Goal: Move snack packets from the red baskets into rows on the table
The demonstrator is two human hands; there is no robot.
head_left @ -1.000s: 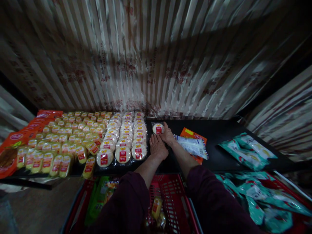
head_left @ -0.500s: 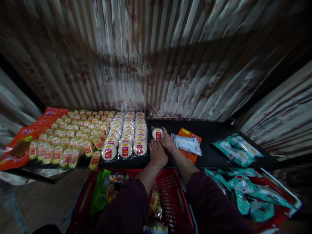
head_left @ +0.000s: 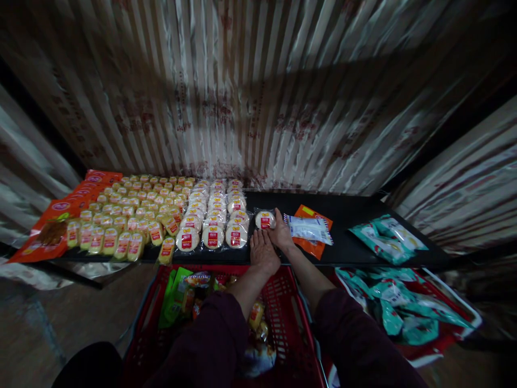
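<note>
A round white rice cracker in a clear packet with a red label (head_left: 265,220) lies on the black shelf (head_left: 343,215), a little right of the cracker rows. Cupped around its right side and near corner is my right hand (head_left: 281,233), fingers against the wrapper. My left hand (head_left: 264,252) lies flat at the packet's near edge, fingers stretched forward and touching or almost touching it. Overlapping rows of wrapped rice crackers (head_left: 213,236) stand to the left. An orange packet (head_left: 315,248) with a white-and-blue packet (head_left: 309,229) across it lies right of my hands.
Small yellow wrapped cakes (head_left: 111,241) and orange packets (head_left: 60,207) fill the shelf's left. Teal bags (head_left: 388,237) lie at the right. Below are a red basket (head_left: 283,302) with mixed snacks and another basket (head_left: 452,296) with teal bags. A striped sheet (head_left: 242,97) hangs behind.
The view has shifted slightly, so the shelf sits a bit higher in it. Both hands remain at the single rice cracker packet, with only small finger shifts.
</note>
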